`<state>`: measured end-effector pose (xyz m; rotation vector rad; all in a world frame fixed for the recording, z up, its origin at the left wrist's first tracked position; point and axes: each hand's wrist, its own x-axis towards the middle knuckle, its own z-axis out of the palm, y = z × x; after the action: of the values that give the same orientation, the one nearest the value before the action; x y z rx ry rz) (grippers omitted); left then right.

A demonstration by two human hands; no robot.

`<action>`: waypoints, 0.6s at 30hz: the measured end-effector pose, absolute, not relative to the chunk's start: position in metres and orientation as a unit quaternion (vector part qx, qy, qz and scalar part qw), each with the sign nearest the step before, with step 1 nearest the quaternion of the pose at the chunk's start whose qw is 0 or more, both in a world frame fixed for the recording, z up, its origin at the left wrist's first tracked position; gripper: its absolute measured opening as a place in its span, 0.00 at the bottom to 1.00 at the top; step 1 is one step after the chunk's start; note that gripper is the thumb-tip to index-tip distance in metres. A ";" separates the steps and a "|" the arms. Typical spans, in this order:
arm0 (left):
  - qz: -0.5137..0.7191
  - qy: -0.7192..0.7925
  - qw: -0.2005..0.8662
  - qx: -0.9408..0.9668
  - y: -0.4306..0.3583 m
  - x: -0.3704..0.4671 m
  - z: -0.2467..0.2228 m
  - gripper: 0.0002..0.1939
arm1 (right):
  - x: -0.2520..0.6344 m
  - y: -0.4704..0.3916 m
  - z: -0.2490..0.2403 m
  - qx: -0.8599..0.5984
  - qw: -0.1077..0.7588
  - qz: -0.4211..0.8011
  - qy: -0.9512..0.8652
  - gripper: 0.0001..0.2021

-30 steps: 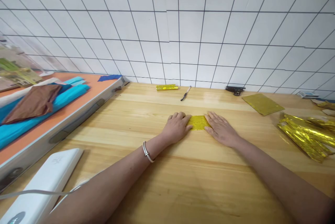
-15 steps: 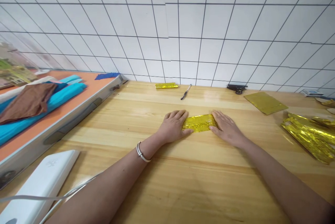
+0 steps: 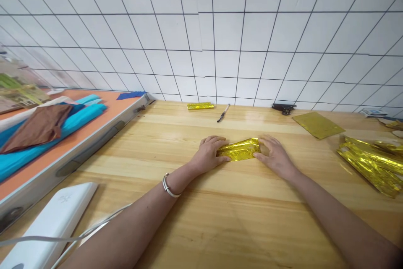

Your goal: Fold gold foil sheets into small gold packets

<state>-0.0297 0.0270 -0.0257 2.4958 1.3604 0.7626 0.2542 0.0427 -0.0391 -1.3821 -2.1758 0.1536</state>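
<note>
A folded strip of shiny gold foil (image 3: 241,150) lies on the wooden table between my hands, its far edge raised towards the right. My left hand (image 3: 209,153) closes on the strip's left end, thumb at the near side and fingers at the far side. At the right end, my right hand (image 3: 273,154) pinches the foil between thumb and fingers. The fingertips of both hands are partly hidden by the foil.
Near the wall on the table (image 3: 176,202) lie a narrow gold bundle (image 3: 200,105), a pen (image 3: 223,113) and a black object (image 3: 283,108). A flat gold sheet (image 3: 318,125) and gold foil pieces (image 3: 371,164) are right. A white device (image 3: 53,223) with cables and folded cloths (image 3: 39,128) are left.
The far edge of the gold strip has lifted at the right. My right hand's fingers have curled in and now pinch that end. The whole view has shifted slightly.
</note>
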 end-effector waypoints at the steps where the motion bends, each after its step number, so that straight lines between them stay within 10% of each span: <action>1: 0.268 0.452 0.103 0.845 0.027 -0.029 -0.026 0.24 | 0.254 0.042 -0.038 -0.513 0.289 0.057 -0.806 0.22; 18: 0.274 0.393 -0.016 0.877 0.034 -0.027 0.001 0.08 | 0.255 0.025 -0.003 -0.374 0.347 -0.057 -0.858 0.04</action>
<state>-0.0274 0.0339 0.0008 2.7853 1.2474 0.8711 0.2548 0.0252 -0.0026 -0.9709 -2.2250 -0.1481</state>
